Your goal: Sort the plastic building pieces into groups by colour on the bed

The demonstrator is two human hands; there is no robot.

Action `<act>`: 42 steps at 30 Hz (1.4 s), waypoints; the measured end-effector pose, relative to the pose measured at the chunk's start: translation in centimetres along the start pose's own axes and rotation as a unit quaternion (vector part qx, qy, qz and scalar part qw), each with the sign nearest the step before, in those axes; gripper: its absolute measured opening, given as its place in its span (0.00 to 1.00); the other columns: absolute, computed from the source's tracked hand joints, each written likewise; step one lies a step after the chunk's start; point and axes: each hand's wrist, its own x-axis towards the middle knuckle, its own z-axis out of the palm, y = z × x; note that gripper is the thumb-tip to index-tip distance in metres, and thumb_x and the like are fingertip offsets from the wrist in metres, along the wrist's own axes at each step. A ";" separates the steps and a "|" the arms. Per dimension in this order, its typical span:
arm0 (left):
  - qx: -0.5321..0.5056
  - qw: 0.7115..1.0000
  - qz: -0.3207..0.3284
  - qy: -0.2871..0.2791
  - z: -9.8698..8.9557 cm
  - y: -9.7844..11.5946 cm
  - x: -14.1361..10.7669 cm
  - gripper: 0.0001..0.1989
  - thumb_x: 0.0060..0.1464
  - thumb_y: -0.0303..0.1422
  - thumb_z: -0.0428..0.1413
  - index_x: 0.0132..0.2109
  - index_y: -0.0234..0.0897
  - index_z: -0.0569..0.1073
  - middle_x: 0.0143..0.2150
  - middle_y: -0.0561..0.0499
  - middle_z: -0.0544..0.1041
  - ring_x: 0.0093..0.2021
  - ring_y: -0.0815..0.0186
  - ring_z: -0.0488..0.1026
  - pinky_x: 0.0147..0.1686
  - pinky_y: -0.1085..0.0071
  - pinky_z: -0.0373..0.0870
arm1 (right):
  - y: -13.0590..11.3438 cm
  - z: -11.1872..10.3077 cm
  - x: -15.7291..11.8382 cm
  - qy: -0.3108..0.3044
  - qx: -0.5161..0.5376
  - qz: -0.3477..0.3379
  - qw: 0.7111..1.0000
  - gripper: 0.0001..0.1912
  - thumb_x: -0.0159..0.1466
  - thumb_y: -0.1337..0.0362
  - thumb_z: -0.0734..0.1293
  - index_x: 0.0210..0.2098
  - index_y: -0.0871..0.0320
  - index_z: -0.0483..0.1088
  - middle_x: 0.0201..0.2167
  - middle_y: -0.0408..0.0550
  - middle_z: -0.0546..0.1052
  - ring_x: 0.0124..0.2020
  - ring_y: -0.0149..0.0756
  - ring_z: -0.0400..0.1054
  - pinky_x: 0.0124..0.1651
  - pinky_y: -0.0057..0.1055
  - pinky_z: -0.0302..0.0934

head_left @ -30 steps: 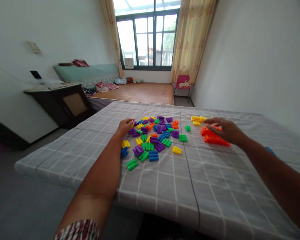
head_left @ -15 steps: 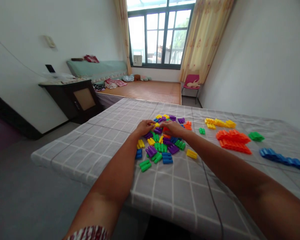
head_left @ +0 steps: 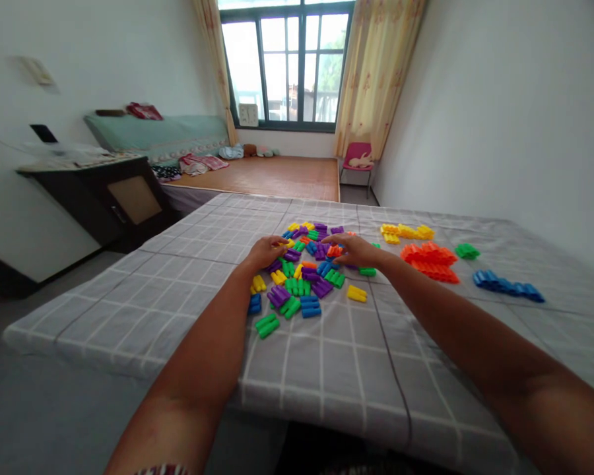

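Observation:
A loose pile of plastic building blocks point(head_left: 297, 286) in purple, green, yellow, blue and orange lies on the checked cloth before me. At its left edge, my left hand point(head_left: 268, 252) has its fingers curled at a yellow building block point(head_left: 290, 243); the fingertips partly hide the grip. On the other side, my right hand point(head_left: 354, 249) pinches an orange building block point(head_left: 334, 251) between thumb and fingers, just over the pile. A single yellow block point(head_left: 357, 293) lies apart, nearer to me than the right hand.
Right of the pile are yellow blocks point(head_left: 406, 231), stacked orange blocks point(head_left: 429, 262), a small green group point(head_left: 468, 251) and a blue row point(head_left: 507, 285). Beyond the cloth-covered table point(head_left: 178, 290) are a bed point(head_left: 287, 178), a dark cabinet point(head_left: 94, 204) and a pink chair point(head_left: 357, 155).
My view has turned to the right. Against the pile, my right hand has moved rightward with the orange building block, while my left hand stays by the yellow one.

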 end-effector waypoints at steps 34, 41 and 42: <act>-0.016 0.999 0.028 -0.022 -0.4 -1.3 0.7 0.32 0.44 0.61 0.53 0.45 0.42 0.79 0.52 0.46 0.77 0.54 0.53 0.72 0.57 0.62 0.66 | 12.6 -12.4 -20.9 0.182 -0.023 0.241 0.953 0.22 0.54 0.60 0.69 0.48 0.57 0.73 0.48 0.53 0.76 0.48 0.46 0.70 0.52 0.45 0.65; -0.019 0.999 0.025 -0.026 -0.4 -1.5 0.8 0.32 0.44 0.60 0.53 0.45 0.41 0.79 0.52 0.45 0.77 0.54 0.53 0.72 0.58 0.60 0.64 | 13.9 -12.2 -20.4 0.113 0.017 0.234 0.966 0.29 0.56 0.63 0.68 0.58 0.56 0.66 0.52 0.53 0.74 0.50 0.43 0.70 0.53 0.44 0.65; -0.019 0.999 0.026 -0.027 -0.4 -1.5 0.8 0.32 0.45 0.60 0.53 0.45 0.41 0.79 0.52 0.45 0.77 0.54 0.53 0.72 0.58 0.60 0.64 | 14.0 -12.1 -20.4 0.108 0.018 0.233 0.966 0.30 0.56 0.63 0.67 0.58 0.55 0.66 0.52 0.53 0.74 0.50 0.44 0.70 0.54 0.44 0.64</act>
